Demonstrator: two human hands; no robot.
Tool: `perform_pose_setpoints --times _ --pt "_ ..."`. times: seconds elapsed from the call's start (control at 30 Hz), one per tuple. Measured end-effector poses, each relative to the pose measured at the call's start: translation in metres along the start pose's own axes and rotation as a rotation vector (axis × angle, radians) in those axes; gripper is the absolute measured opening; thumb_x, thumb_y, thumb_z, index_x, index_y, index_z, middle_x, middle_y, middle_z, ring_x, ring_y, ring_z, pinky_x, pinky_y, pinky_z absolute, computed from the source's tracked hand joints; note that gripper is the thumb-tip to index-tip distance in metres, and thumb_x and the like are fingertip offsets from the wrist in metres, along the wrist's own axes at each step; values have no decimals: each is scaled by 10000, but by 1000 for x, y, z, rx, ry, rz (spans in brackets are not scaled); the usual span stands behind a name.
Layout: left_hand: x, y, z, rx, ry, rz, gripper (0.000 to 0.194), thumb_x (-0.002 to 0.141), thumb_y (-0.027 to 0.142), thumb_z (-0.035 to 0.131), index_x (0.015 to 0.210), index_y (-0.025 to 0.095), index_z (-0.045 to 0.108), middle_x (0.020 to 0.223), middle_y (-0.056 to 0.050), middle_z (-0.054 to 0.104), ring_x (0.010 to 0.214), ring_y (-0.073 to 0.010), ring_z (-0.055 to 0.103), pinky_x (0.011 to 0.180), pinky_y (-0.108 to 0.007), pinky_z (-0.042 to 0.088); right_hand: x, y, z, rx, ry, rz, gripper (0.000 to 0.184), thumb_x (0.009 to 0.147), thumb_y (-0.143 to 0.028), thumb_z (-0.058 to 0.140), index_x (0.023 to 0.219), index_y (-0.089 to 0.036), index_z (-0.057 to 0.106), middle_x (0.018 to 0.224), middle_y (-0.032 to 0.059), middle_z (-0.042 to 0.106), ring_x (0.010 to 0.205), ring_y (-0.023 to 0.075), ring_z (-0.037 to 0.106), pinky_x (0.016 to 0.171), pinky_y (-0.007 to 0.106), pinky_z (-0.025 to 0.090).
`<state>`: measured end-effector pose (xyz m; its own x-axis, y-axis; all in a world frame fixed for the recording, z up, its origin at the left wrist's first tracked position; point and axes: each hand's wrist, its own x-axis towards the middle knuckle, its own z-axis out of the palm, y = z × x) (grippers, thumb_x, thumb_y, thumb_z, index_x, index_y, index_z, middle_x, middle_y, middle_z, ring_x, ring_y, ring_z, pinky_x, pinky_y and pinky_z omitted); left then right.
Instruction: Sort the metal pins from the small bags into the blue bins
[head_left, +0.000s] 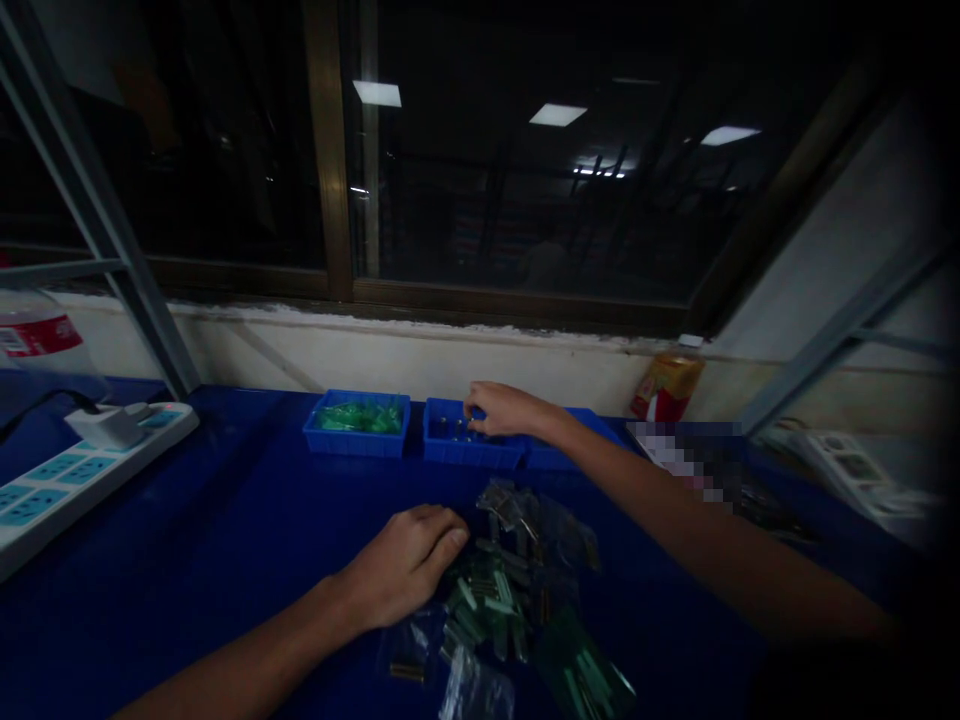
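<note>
Clear bag (476, 690): nearest item on the blue table (225, 560); crumpled, contents not readable from where I stand.
Green bag (562, 645): to its right; pale strips (592, 672) inside.
Pile (487, 605): just beyond; small bags (499, 503) and more strips, with brass-coloured pieces (530, 527) among them.
Left hand (412, 562): back upward at the pile's left edge, fingers curled; cannot tell whether anything is held under them.
Middle bin (469, 456): blue, past the pile; small metallic parts (458, 430) lie in it.
Right hand (499, 408): over this bin, fingers bent down into it; cannot tell whether a part is pinched.
Step at bin: judged from the pose, picking out parts.
Next move at bin: seems to call for a firm fingertip pinch, then a lift clear of the wall.
Left bin (354, 443): green contents.
Right bin (549, 458): partly hidden by the right forearm (637, 480).
Window (525, 230): dark, farthest off.
</note>
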<state>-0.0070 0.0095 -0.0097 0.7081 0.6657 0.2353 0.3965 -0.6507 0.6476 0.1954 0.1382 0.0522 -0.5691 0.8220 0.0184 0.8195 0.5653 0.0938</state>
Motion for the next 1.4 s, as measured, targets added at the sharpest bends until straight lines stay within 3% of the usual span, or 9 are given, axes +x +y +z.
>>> perform_pose_setpoints --times 0.2,0.5,0.6,0.73,0.83,0.9,1.03,1.2,1.4 --pt "2 -5 1 -5 49 -88 370 934 337 234 898 177 566 804 -27 589 768 -159 543 740 -295 400 7 3 4 -20 -108 -1 172 675 -243 611 825 -171 656 857 91 556 800 194 537 660 246 386" --pt "3 -7 2 23 39 -69 296 921 292 298 843 172 557 786 -19 589 768 -154 545 734 -295 400 8 1 3 -17 -166 -3 255 694 -217 601 941 -160 636 922 105 526 833 198 533 720 267 404" --pt "3 -8 3 35 42 -63 225 897 265 359 832 176 555 783 -12 587 765 -150 544 715 -287 403 -1 1 -10 34 -79 -10 262 708 -210 590 962 -152 617 908 97 526 815 189 532 737 278 407" --pt "-1 -4 1 35 -3 13 235 797 377 532 909 173 563 815 -20 584 768 -160 545 709 -293 414 -38 -12 -21 193 229 -6 162 774 -218 515 895 -159 607 824 57 538 757 151 523 711 265 405" --pt "-3 -1 0 22 -74 97 403 697 417 634 1000 164 555 884 -43 576 795 -177 539 671 -275 429 -76 -35 -5 382 387 98 178 837 -254 431 817 -170 587 723 21 542 651 121 508 609 241 393" --pt "-4 -2 1 -14 -85 83 383 713 364 626 1032 168 547 878 -39 576 745 -160 537 619 -254 426 -97 -52 13 460 321 115 186 839 -266 432 775 -181 585 680 7 545 614 114 505 584 237 385" --pt "0 -16 6 -150 -10 -70 348 732 285 602 1056 180 531 764 -1 563 574 -113 488 505 -223 381 -115 -74 36 539 272 157 166 821 -248 455 760 -193 599 687 9 581 611 116 520 575 236 381" --pt "4 -32 6 -334 153 -210 339 719 300 611 1016 174 509 704 20 531 583 -114 497 518 -221 385 -111 -83 35 640 273 200 176 824 -260 442 825 -184 601 660 -5 593 572 105 517 542 225 367" --pt "6 -39 -1 -409 338 -181 289 726 293 607 943 170 460 742 10 537 618 -119 518 552 -229 400 -103 -89 40 846 305 271 215 801 -315 474 894 -169 600 651 -8 569 555 97 504 514 221 363"
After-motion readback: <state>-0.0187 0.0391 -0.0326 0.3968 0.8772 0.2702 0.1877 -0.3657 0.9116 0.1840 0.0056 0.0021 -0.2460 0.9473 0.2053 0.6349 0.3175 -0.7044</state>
